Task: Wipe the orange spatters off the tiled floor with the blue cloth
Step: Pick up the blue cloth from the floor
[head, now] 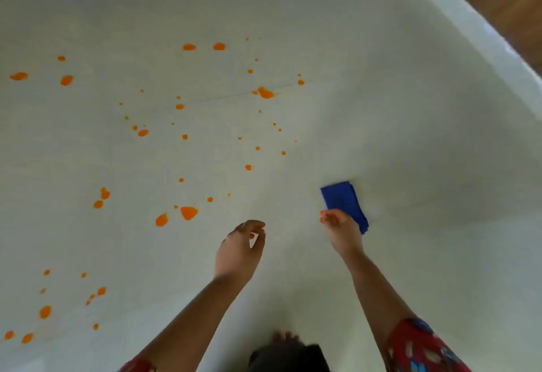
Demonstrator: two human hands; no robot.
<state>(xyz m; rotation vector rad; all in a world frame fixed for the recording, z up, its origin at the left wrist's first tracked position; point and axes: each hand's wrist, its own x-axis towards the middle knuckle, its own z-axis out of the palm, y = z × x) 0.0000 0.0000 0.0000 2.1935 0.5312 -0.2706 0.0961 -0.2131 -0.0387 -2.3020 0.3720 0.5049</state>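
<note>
Reaching hand [341,226] (right), blue cloth [344,203]

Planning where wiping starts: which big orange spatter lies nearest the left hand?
The wedge-shaped blob just up-left of the left hand; its oval neighbour lies farther left, the rest farther still.

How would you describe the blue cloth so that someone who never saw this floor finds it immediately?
Start from the pale tiled floor and follow the right hand forward. Just beyond its fingers lies the blue cloth, folded into a small rectangle, flat on the tiles. It is the only deep blue thing there; the orange spatters lie to its left.
</note>
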